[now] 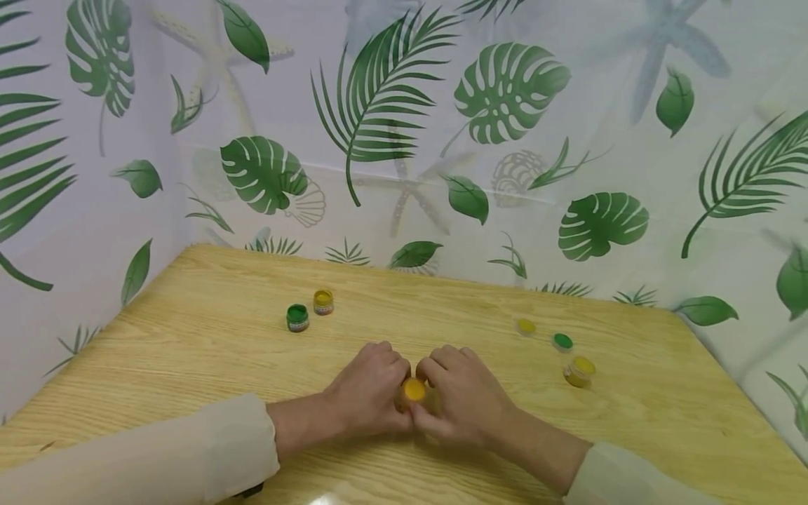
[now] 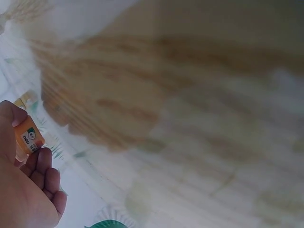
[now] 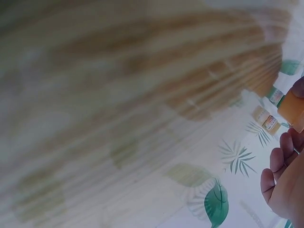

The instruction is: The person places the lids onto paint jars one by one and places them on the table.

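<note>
Near the front middle of the table, both hands meet around a small jar of orange paint [image 1: 414, 390], its orange top facing up in the head view. My left hand [image 1: 371, 387] pinches it from the left; the left wrist view shows the labelled orange jar [image 2: 29, 138] between thumb and curled fingers. From the right, my right hand [image 1: 466, 394] grips the same jar, thumb at its near side. In the right wrist view, part of the orange jar [image 3: 290, 110] shows at the right edge, under the thumb. The fingers hide much of its side.
Back left stand a green paint jar [image 1: 297, 319] and a yellow paint jar [image 1: 323, 303], both uncapped. To the right lie a yellow lid [image 1: 525, 327] and a green lid [image 1: 562, 342], with another yellow jar [image 1: 577, 374] close by. A leaf-printed cloth [image 1: 404, 175] hangs behind the wooden table [image 1: 208, 337].
</note>
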Motion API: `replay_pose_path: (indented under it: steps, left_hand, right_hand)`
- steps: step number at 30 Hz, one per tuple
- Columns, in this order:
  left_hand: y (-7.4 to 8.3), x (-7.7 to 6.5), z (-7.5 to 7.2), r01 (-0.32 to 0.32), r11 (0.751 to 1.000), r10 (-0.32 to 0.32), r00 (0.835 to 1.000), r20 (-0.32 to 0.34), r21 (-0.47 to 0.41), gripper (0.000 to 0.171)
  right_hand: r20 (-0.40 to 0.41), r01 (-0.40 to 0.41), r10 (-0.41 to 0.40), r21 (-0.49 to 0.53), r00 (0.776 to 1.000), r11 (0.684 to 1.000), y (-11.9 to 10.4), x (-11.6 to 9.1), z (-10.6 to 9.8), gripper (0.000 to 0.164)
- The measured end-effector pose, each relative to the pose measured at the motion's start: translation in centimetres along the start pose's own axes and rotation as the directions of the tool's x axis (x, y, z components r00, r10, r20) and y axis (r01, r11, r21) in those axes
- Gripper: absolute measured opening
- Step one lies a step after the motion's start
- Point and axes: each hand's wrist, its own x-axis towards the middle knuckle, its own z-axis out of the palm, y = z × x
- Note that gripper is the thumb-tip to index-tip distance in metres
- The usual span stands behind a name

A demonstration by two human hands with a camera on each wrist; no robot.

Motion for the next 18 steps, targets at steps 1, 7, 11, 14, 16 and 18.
replay_pose_path:
  steps: [1,7,11,14,16,18]
  left_hand:
    - [0.01,-0.01,-0.02,0.000,1.000,0.000,1.000,0.001,0.003,0.033]
    - [0.10,0.03,-0.09,-0.011,1.000,0.011,1.000,0.022,-0.001,0.030]
    - [0.16,0.06,-0.13,-0.007,1.000,0.007,0.999,0.038,0.005,0.031]
    - [0.18,0.04,-0.18,-0.004,1.000,0.004,0.999,0.044,0.004,0.032]
    - [0.17,0.06,-0.20,-0.003,1.000,0.003,0.999,0.047,0.000,0.032]
    - [0.18,0.09,-0.22,-0.006,1.000,0.006,0.999,0.049,0.000,0.033]
  right_hand:
    - [0.004,-0.004,0.004,0.001,1.000,1.000,0.01,0.02,0.00,0.023]
    - [0.000,-0.011,0.011,0.006,1.000,1.000,0.02,-0.01,-0.03,0.024]
    - [-0.023,0.003,-0.003,0.001,1.000,1.000,0.04,-0.02,0.05,0.025]
    - [-0.029,0.006,-0.006,-0.002,1.000,1.000,0.07,0.01,0.12,0.026]
    - [-0.032,0.004,-0.004,-0.003,0.999,1.000,0.08,0.04,0.16,0.027]
    - [-0.035,0.000,0.000,0.002,0.999,1.000,0.08,0.06,0.17,0.030]
